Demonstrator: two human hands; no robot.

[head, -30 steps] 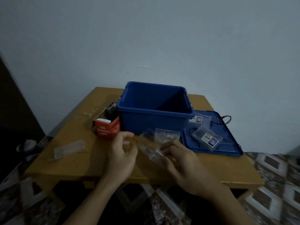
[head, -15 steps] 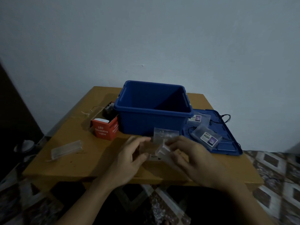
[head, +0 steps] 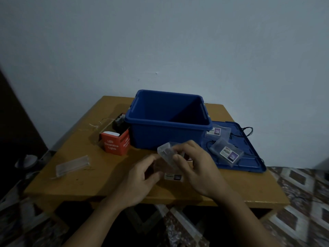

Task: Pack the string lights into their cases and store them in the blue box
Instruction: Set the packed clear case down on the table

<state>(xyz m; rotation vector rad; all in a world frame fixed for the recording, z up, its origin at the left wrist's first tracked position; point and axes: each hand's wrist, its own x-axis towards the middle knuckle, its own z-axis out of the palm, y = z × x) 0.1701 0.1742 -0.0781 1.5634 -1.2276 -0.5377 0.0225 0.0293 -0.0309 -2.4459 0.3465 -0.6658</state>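
Wooden table, grey wall; right hand pinches clear case; left hand unclear.

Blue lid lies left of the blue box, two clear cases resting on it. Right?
No. The head view shows the blue lid lying to the right of the blue box, not the left. The nearer case and the farther case do rest on it.

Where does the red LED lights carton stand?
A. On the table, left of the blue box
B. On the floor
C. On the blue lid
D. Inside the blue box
A: the red carton stands on the table, beside the blue box, at its left.
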